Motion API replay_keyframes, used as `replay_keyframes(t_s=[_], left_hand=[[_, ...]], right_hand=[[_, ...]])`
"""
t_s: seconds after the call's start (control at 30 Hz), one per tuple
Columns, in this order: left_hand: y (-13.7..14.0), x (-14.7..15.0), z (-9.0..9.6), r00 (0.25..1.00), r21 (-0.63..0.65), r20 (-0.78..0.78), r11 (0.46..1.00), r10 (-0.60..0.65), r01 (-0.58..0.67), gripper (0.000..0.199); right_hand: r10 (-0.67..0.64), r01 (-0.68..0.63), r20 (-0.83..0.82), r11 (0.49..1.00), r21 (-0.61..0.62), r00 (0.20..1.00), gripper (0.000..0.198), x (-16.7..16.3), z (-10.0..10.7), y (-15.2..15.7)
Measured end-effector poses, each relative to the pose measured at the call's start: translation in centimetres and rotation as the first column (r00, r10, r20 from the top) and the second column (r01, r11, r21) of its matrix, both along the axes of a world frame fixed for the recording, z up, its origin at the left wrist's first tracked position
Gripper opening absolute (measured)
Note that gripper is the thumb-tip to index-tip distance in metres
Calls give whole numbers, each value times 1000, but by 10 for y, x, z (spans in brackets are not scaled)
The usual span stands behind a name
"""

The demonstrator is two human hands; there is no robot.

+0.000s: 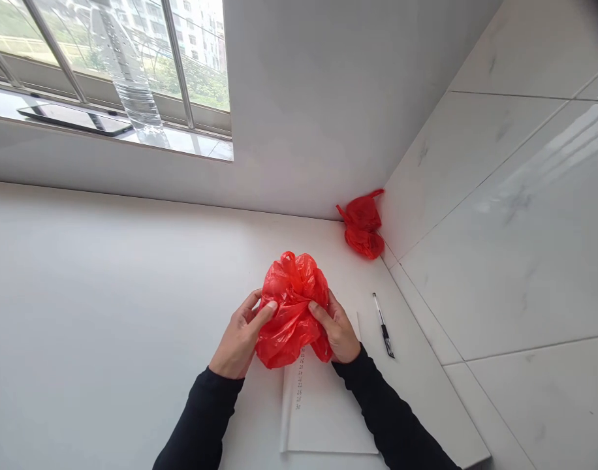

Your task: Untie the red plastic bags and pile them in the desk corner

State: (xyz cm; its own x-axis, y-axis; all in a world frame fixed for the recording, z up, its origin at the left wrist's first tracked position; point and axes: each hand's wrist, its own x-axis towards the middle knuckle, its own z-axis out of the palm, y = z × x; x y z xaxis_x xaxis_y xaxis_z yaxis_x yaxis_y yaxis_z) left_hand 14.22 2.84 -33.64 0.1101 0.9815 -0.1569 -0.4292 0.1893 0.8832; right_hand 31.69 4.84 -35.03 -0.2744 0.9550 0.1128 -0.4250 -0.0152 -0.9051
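A crumpled red plastic bag (292, 326) is held up between my two hands, above the white table. My left hand (243, 329) grips its left side, thumb on the front and fingers behind. On the other side, my right hand (338, 326) pinches it with the thumb pressed into the folds near the middle. The fingers behind the bag are mostly hidden. Beneath lies an open notebook (328, 418) with a column of handwritten numbers, partly covered by the bag and my right arm.
More crumpled red plastic bags (363, 225) sit in the far right corner against the walls. A black-capped pen (384, 326) lies right of the notebook. On the windowsill are a clear water bottle (137, 98) and a dark flat tablet-like device (76, 119). A tiled wall (514, 261) bounds the right side.
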Motion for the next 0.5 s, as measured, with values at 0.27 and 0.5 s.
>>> replay_keyframes(t_s=[0.27, 0.5], left_hand=[[7, -3, -11, 999, 62, 36, 997, 40, -42, 47], [-4, 13, -22, 978, 63, -5, 976, 209, -208, 53]], right_hand=[[-42, 36, 83, 997, 64, 996, 42, 5, -7, 4], [-60, 74, 239, 996, -49, 969, 49, 11, -4, -18]])
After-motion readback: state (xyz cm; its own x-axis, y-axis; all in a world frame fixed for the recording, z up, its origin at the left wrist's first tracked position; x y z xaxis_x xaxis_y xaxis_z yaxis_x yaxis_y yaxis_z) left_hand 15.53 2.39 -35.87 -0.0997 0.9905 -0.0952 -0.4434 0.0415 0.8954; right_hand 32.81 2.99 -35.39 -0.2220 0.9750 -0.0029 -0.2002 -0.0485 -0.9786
